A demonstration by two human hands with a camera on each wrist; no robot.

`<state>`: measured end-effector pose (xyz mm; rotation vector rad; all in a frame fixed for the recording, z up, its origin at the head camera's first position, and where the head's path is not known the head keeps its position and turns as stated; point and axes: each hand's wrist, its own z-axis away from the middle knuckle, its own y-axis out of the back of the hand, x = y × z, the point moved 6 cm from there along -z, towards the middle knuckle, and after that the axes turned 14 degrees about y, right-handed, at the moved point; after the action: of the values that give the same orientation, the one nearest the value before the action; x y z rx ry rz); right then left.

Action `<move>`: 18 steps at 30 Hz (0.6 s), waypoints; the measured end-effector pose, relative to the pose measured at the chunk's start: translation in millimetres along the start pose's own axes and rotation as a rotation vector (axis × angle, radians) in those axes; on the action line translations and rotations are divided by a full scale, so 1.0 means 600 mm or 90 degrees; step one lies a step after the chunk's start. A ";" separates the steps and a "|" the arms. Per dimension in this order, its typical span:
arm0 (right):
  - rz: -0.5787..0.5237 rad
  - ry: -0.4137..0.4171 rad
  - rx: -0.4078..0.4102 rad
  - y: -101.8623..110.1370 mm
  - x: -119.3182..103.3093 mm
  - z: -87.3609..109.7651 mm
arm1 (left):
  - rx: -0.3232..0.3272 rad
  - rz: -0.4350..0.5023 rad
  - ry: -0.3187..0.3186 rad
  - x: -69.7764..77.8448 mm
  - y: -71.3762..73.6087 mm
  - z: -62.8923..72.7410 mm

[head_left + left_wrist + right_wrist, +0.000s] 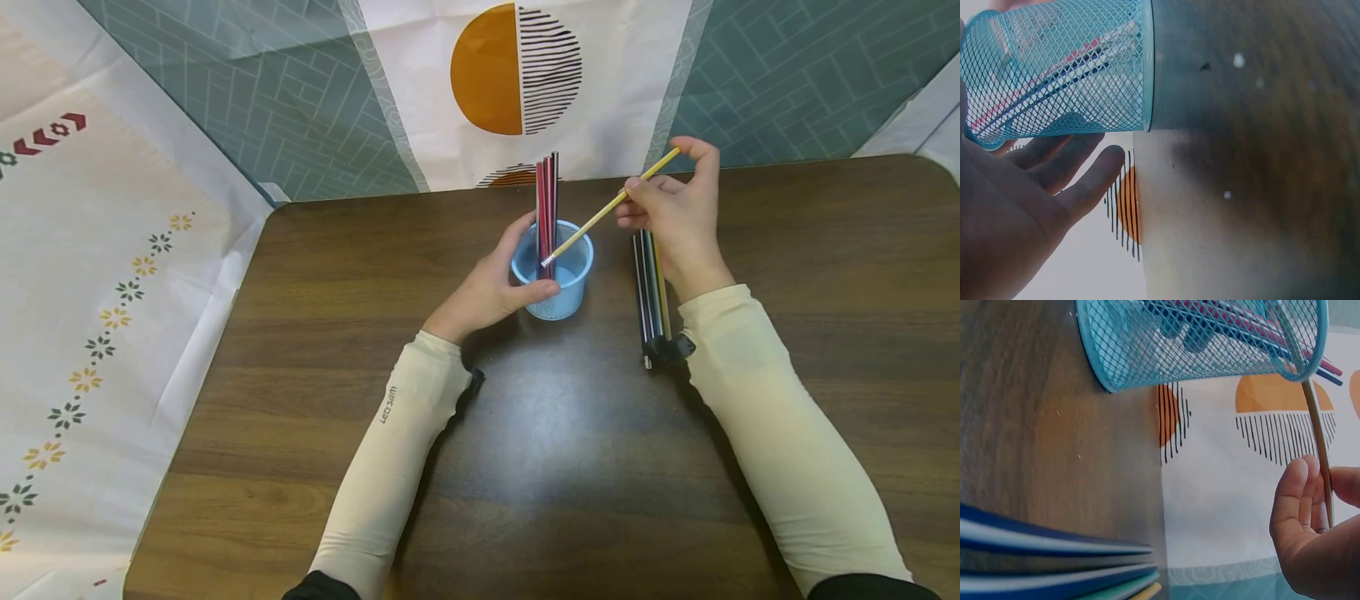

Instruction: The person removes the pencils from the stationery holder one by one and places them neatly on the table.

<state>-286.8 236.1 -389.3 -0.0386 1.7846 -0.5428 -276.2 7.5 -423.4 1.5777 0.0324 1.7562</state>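
Note:
A light blue mesh pencil cup (561,302) stands upright on the table. My left hand (483,292) holds it from the left, thumb at the front and fingers round the far side. Several red and dark pencils (547,196) lean inside the cup and show through the mesh in the left wrist view. Between thumb and fingers, my right hand (678,221) pinches a yellow pencil (600,215). It slants down to the left, its silvery lower end over the cup's mouth. The right wrist view shows this pencil (1316,419) crossing the cup's rim.
Several dark pencils and a yellow one lie side by side in a row (647,283) on the table, under and beside my right wrist. The brown wooden table (525,467) ends at the back against a patterned cloth (630,83). A flowered white cloth (165,317) hangs at left.

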 end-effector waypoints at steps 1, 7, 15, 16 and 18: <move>-0.006 0.000 0.006 0.003 -0.002 -0.001 | -0.001 0.001 -0.001 0.000 0.000 0.000; -0.030 0.001 0.027 0.022 -0.013 -0.009 | -0.001 -0.001 -0.008 0.001 -0.001 0.000; -0.047 0.003 0.054 0.049 -0.029 -0.022 | 0.004 -0.003 -0.011 0.000 0.000 -0.001; -0.049 0.003 0.056 0.052 -0.031 -0.023 | 0.004 -0.003 -0.011 0.000 0.000 -0.001; -0.061 0.002 0.064 0.058 -0.034 -0.025 | 0.004 -0.003 -0.010 -0.001 0.000 -0.002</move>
<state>-285.9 278.5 -381.0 -0.0543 1.7624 -0.7002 -277.0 7.6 -424.5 1.5950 0.0340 1.7408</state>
